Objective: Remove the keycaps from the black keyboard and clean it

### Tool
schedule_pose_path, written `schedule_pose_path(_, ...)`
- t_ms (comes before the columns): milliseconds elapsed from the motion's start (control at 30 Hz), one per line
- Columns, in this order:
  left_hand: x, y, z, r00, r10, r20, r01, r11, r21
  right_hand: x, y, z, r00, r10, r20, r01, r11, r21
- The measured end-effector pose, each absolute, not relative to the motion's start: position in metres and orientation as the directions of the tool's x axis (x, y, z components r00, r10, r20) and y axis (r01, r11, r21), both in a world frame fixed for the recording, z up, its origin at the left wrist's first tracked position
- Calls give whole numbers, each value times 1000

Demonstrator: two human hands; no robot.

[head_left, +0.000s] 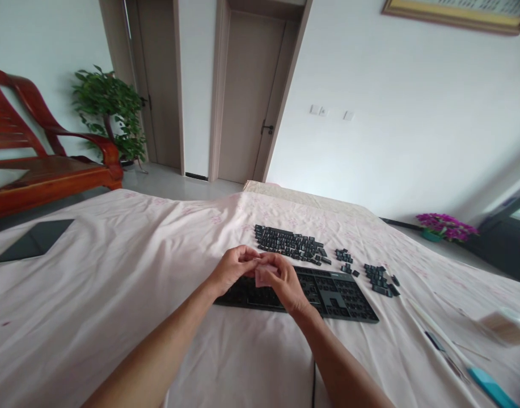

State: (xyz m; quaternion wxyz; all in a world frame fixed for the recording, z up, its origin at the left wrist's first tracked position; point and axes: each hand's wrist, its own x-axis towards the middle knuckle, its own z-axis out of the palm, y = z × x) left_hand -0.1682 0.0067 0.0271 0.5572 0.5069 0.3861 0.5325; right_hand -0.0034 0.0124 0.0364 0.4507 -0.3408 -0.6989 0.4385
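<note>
Over the black keyboard (349,300), stripped of its keycaps, my left hand (236,267) and my right hand (283,277) meet at their fingertips. Between them is a small pale pink piece (265,276) that looks like thin cloth or tissue; its exact kind cannot be made out. My right hand is closed on it, its thumb and fingers pinched. The fingers of my left hand pinch at its left end. Just behind the keyboard lie loose black keycaps (291,243) in rows. Smaller groups of keycaps (377,279) sit farther right.
A pink patterned sheet (191,238) covers the surface. On the far left lies a dark tablet (35,240). At right are a blue-ended brush (489,385), a thin dark-handled tool (434,341) and a clear box of cotton swabs (508,327). The keyboard's cable (313,379) runs toward me.
</note>
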Motion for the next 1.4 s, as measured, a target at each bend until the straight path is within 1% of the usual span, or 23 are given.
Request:
schedule_pose_path(67, -172, 9, 28, 158, 973, 168, -158, -143, 977, -6, 13, 35, -387, 897, 216, 38, 249, -968)
schedule_pose_path(133, -181, 12, 28, 192, 961, 197, -77, -185, 980, -6, 16, 33, -377, 911, 168, 104, 222, -970)
schedule_pose_path(200, -194, 16, 26, 175, 961, 213, 66, -227, 972, -5, 21, 30, -355, 917, 182, 214, 269, -939)
schedule_pose_path(267, -211, 21, 21, 62, 963, 261, 296, -267, 917, -5, 25, 29, -366, 907, 209, 309, 330, -892)
schedule_pose_path(333, -226, 24, 14, -66, 946, 316, 505, -242, 829, -9, 28, 29, -393, 881, 264, 385, 419, -822)
schedule_pose_path(400, -236, 27, 6, -109, 940, 323, 571, -207, 795, -18, 30, 32, -446, 825, 346, 437, 538, -721)
schedule_pose_path(467, -241, 28, -1, -86, 947, 308, 559, -210, 802, -30, 30, 35, -523, 753, 399, 451, 642, -620)
schedule_pose_path(533, -242, 28, -7, -58, 952, 301, 548, -222, 807, -44, 29, 37, -586, 707, 396, 462, 693, -553)
schedule_pose_path(700, -246, 28, -16, -67, 956, 287, 543, -206, 814, -70, 26, 39, -678, 669, 306, 553, 737, -388)
schedule_pose_path(933, -249, 30, -21, -44, 960, 276, 553, -207, 807, -74, 18, 47, -768, 615, 179, 596, 788, -153)
schedule_pose_path(1033, -249, 30, -22, -35, 957, 287, 555, -220, 802, -66, 15, 52, -768, 627, 127, 621, 779, -87)
schedule_pose_path(1200, -248, 30, -22, -29, 952, 304, 566, -235, 790, -42, 11, 58, -739, 671, 55, 671, 741, -22)
schedule_pose_path(1400, -247, 30, -23, -27, 952, 305, 577, -234, 783, -1, 11, 58, -694, 720, 13, 718, 691, 78)
